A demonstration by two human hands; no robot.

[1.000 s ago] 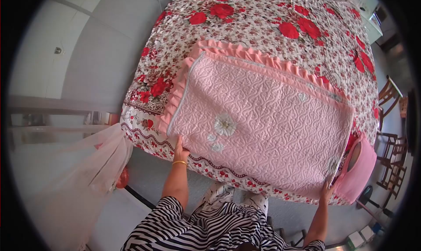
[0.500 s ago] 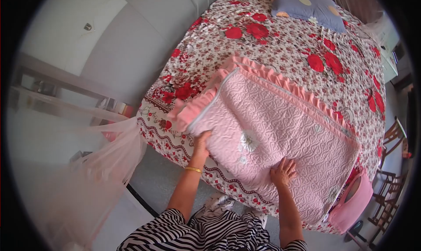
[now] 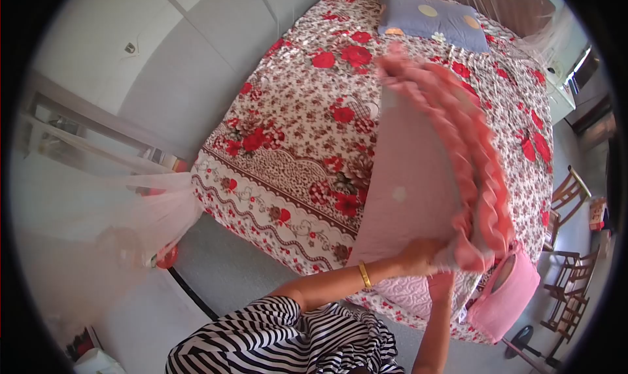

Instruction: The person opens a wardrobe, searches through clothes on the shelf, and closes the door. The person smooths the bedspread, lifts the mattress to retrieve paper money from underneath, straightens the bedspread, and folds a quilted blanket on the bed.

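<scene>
A pink quilt (image 3: 418,171) with a ruffled coral edge is partly lifted and folding over to the right on the bed. My left hand (image 3: 424,255), with a gold bracelet at its wrist, reaches across to the right and grips the quilt's near edge by the ruffle; motion blurs its fingers. Just below it, my right hand (image 3: 443,284) is under the raised ruffle, its fingers hidden by the cloth. Part of the quilted underlayer shows on the mattress below my hands.
The bed has a floral sheet (image 3: 294,138) with red roses. A grey-blue pillow (image 3: 432,21) lies at the far end. A pink cushion-like item (image 3: 507,299) sits at the near right corner. Netting (image 3: 157,204) hangs at left; wooden chairs (image 3: 569,201) stand at right.
My left hand has swung right, bringing the quilt's left side up and over toward the right. The floral sheet under it is now exposed. The view has shifted slightly.
</scene>
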